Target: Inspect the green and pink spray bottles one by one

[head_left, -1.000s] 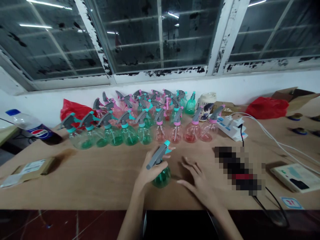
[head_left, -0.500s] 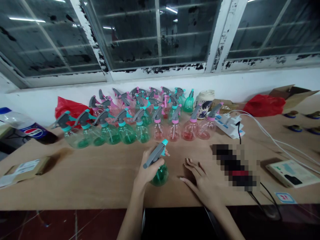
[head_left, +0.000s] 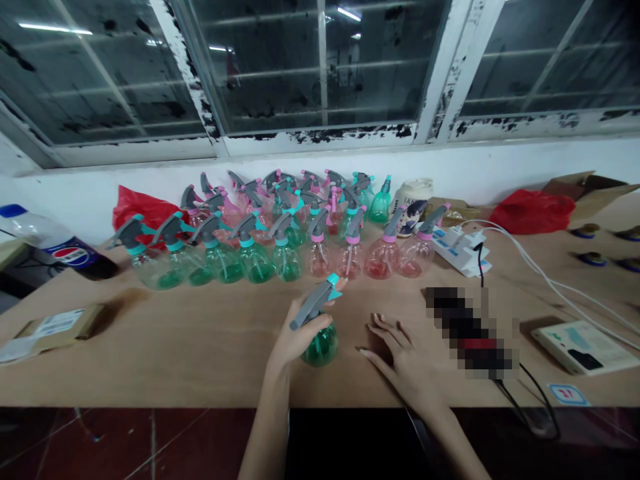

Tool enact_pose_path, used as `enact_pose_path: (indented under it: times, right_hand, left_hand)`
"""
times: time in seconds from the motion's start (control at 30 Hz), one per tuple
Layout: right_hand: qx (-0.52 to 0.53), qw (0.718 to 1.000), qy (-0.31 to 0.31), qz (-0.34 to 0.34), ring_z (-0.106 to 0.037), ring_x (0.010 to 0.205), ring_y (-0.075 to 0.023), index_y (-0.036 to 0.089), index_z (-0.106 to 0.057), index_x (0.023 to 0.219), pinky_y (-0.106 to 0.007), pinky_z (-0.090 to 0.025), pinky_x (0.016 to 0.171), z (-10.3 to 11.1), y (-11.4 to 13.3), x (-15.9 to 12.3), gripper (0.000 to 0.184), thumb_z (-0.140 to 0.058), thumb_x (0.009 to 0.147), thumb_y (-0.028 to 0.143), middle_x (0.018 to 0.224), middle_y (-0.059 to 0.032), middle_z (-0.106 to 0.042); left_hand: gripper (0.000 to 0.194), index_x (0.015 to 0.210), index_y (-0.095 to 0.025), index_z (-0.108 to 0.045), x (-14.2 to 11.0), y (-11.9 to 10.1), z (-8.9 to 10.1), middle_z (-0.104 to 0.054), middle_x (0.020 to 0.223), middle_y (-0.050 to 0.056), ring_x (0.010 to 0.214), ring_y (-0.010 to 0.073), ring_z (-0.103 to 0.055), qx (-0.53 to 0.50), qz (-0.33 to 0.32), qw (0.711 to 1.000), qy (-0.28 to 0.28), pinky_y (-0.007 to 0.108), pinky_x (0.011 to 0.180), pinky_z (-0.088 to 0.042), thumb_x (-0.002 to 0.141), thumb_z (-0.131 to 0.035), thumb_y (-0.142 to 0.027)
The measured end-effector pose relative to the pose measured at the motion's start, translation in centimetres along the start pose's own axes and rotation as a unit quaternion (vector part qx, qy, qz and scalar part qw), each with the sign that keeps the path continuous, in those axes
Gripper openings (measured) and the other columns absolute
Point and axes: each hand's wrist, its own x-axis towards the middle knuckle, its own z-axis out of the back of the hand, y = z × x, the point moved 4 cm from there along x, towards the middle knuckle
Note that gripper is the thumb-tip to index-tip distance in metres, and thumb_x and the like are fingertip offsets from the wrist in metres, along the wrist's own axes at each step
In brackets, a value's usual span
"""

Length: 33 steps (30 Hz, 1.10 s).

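Note:
My left hand [head_left: 300,333] is closed round the neck of a green spray bottle [head_left: 321,345], which stands upright near the front of the table. Its grey head with a turquoise nozzle points away to the right, and my forefinger stretches out past the turquoise trigger. Fingers behind the neck are partly hidden. My right hand [head_left: 400,357] lies flat on the wood to the right of that bottle, fingers apart, holding nothing. Beyond both hands runs a row of spray bottles, green ones [head_left: 255,262] on the left and pink ones [head_left: 383,259] on the right.
More spray bottles crowd behind the front row, beside a paper cup [head_left: 411,207]. A Pepsi bottle [head_left: 75,257] lies at the left above a cardboard packet [head_left: 65,327]. To the right are a power strip [head_left: 463,250], a blurred-out dark object [head_left: 467,333] and a pale box [head_left: 583,347].
My left forefinger has straightened away from the trigger, which shows more clearly now. The whole view has shifted slightly. My right hand rests in the same place.

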Motion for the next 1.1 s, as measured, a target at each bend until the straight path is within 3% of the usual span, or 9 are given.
enact_pose_path:
  times: [0.13, 0.3, 0.67, 0.83, 1.1]
  right_hand:
    - [0.0, 1.0, -0.001, 0.001, -0.045, 0.123, -0.0246, 0.019, -0.048, 0.125, -0.051, -0.028, 0.106, -0.1, -0.1, 0.0, 0.047, -0.049, 0.086, 0.045, 0.129, -0.0091, -0.054]
    - [0.008, 1.0, -0.003, -0.007, -0.045, 0.122, -0.0249, 0.019, -0.049, 0.124, -0.051, -0.027, 0.106, 0.1, 0.1, 0.1, 0.046, -0.05, 0.085, 0.046, 0.128, -0.0094, -0.054]
    - [0.001, 1.0, -0.006, 0.005, -0.045, 0.122, -0.0251, 0.019, -0.047, 0.128, -0.052, -0.028, 0.105, 0.1, 0.1, 0.0, 0.048, -0.048, 0.087, 0.044, 0.128, -0.0106, -0.054]
    - [0.001, 1.0, -0.001, 0.003, -0.044, 0.123, -0.0249, 0.019, -0.049, 0.126, -0.052, -0.028, 0.106, 0.1, 0.2, 0.0, 0.047, -0.048, 0.086, 0.044, 0.129, -0.01, -0.054]
    - [0.02, 1.0, 0.001, 0.002, -0.044, 0.123, -0.0235, 0.022, -0.048, 0.127, -0.052, -0.028, 0.105, 0.1, -0.2, 0.0, 0.044, -0.048, 0.087, 0.041, 0.127, -0.0082, -0.056]
  left_hand:
    - [0.038, 0.101, -0.025, -0.064, -0.1, -0.2, 0.1, -0.069, 0.098, 0.004, 0.095, 0.0259, -0.062, -0.005, 0.004, 1.0, -0.008, 0.039, 0.081, -0.049, 0.066, -0.054, -0.015]
    - [0.044, 0.104, -0.025, -0.065, -0.1, -0.8, -0.2, -0.066, 0.109, 0.003, 0.099, 0.0247, -0.06, -0.015, -0.002, 1.0, 0.018, 0.037, 0.084, -0.048, 0.064, -0.051, -0.011]
    - [0.026, 0.08, -0.02, -0.066, 0.3, 0.4, -0.3, -0.067, 0.081, 0.001, 0.078, 0.0178, -0.062, -0.005, -0.034, 0.998, -0.048, 0.028, 0.076, -0.046, 0.062, -0.052, -0.007]
    - [0.038, 0.097, -0.021, -0.066, 0.2, 0.4, -0.3, -0.068, 0.092, 0.003, 0.092, 0.0212, -0.062, -0.004, -0.039, 0.997, -0.063, 0.03, 0.081, -0.045, 0.064, -0.054, -0.008]
    - [0.038, 0.101, -0.02, -0.066, 0.1, 0.9, -0.1, -0.07, 0.088, 0.005, 0.089, 0.024, -0.064, -0.009, -0.013, 0.996, -0.09, 0.033, 0.076, -0.048, 0.065, -0.057, -0.012]
